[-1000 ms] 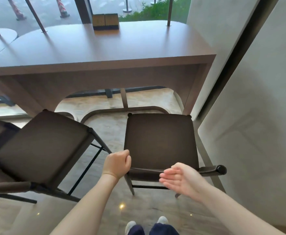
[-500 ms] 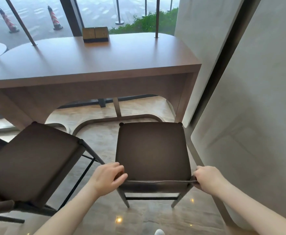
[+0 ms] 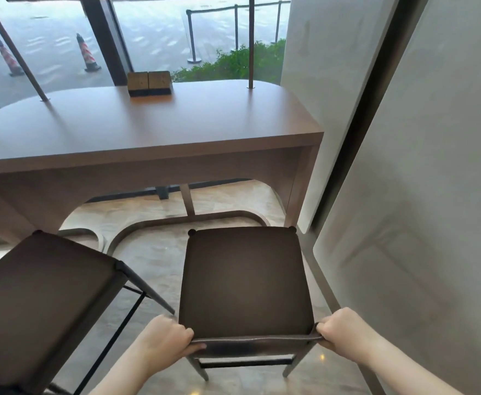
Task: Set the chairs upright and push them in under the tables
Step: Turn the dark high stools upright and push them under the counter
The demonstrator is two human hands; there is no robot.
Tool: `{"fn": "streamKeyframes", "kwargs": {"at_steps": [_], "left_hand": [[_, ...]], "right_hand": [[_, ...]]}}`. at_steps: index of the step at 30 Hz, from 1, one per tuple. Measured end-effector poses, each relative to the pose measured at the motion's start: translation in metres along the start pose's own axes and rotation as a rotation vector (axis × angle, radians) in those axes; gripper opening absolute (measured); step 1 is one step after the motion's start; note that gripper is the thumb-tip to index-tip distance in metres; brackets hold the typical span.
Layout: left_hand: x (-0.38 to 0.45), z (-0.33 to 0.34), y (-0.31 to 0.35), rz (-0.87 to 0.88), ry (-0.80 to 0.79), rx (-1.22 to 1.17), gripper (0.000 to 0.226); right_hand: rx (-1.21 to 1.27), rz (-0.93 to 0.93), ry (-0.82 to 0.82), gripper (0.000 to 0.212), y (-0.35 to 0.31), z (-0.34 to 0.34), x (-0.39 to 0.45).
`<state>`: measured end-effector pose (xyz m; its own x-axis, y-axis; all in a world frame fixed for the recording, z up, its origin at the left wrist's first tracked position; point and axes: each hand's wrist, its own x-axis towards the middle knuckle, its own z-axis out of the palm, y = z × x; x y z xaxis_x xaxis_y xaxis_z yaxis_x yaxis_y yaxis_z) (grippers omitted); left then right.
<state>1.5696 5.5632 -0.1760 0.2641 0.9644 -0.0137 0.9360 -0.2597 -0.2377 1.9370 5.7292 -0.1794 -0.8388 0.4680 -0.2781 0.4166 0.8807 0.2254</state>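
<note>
Left hand (image 3: 166, 339): curled round chair (image 3: 246, 283) backrest's left end.
Right hand (image 3: 340, 327): gripping right end.
Table (image 3: 153, 124): beyond hands.

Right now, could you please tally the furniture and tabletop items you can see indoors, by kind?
Chairs: 2, the upright chair held by both hands and the tilted chair
Tables: 1, the wooden table
Wooden blocks: 2
Total: 5
</note>
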Motion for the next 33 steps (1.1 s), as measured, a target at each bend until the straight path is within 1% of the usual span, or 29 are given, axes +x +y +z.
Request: {"fn": "streamKeyframes", "kwargs": {"at_steps": [2,3,6,8,10,11,14,17,21,23,26,33], "left_hand": [[0.007,0.010,0.006,-0.015,0.056,0.007,0.081],[0.014,0.010,0.009,-0.026,0.069,0.006,0.080],[0.036,0.002,0.017,-0.080,0.047,-0.018,0.071],[0.049,-0.003,0.021,-0.119,-0.027,-0.086,0.062],[0.064,-0.003,0.027,-0.158,-0.116,-0.148,0.060],[0.071,-0.008,0.028,-0.178,-0.123,-0.140,0.060],[0.092,-0.025,0.028,-0.195,-0.178,-0.096,0.059],[0.117,-0.036,0.022,-0.256,-0.333,-0.100,0.059],[0.144,-0.036,0.018,-0.259,-0.349,-0.127,0.058],[0.149,-0.035,0.015,-0.244,-0.345,-0.110,0.057],[0.151,-0.030,0.011,-0.216,-0.335,-0.102,0.058],[0.159,-0.027,-0.006,-0.153,-0.372,-0.089,0.058]], "right_hand": [[-0.042,-0.031,0.036,0.039,0.019,0.007,0.005],[-0.043,-0.038,0.028,0.037,0.030,0.009,0.008],[-0.040,-0.018,-0.012,0.035,0.065,0.006,0.023],[-0.058,-0.054,-0.052,0.041,0.083,-0.004,0.037],[-0.053,-0.105,-0.121,0.045,0.097,-0.015,0.053],[-0.041,-0.103,-0.162,0.045,0.105,-0.021,0.061],[-0.125,-0.121,-0.201,0.049,0.127,-0.031,0.089],[-0.164,-0.121,-0.185,0.050,0.152,-0.030,0.114],[-0.151,-0.055,-0.130,0.051,0.182,-0.028,0.141],[-0.117,0.001,-0.106,0.053,0.187,-0.022,0.148],[-0.102,0.025,-0.074,0.054,0.187,-0.018,0.150],[-0.160,-0.028,-0.087,0.058,0.190,-0.012,0.153]]}}
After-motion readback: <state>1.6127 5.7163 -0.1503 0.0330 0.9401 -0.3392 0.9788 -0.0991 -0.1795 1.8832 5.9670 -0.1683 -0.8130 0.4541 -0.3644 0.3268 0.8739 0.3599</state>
